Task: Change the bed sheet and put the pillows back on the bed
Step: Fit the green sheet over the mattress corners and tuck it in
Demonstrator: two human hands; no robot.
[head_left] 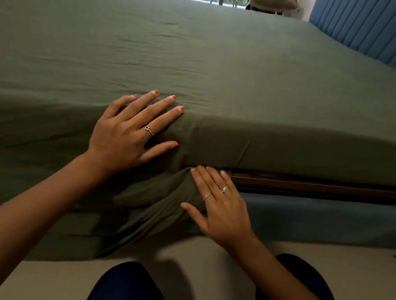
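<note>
We press our left hand point(132, 132) flat, fingers wide, on the green sheet point(199, 62) at the bed's edge so it stays put. At 5 o'clock from it, our right hand point(220, 208), fingers straight, pushes the loose sheet under the mattress point(308, 183).

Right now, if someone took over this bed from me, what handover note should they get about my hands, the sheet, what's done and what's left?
Left hand: open, fingers spread flat on the mattress's near edge, pressing the green sheet.
Right hand: open, fingers straight, pushing the loose sheet fold in under the mattress.
Sheet: spread over the mattress top; to the right of the hands it is tucked along the near side, above the blue bed base.
Left of the hands it hangs loose toward the floor.
Done: sheet on, right stretch tucked.
Left: tuck the hanging part, smooth wrinkles, put pillows back; no pillows on the visible part of the bed.
</note>
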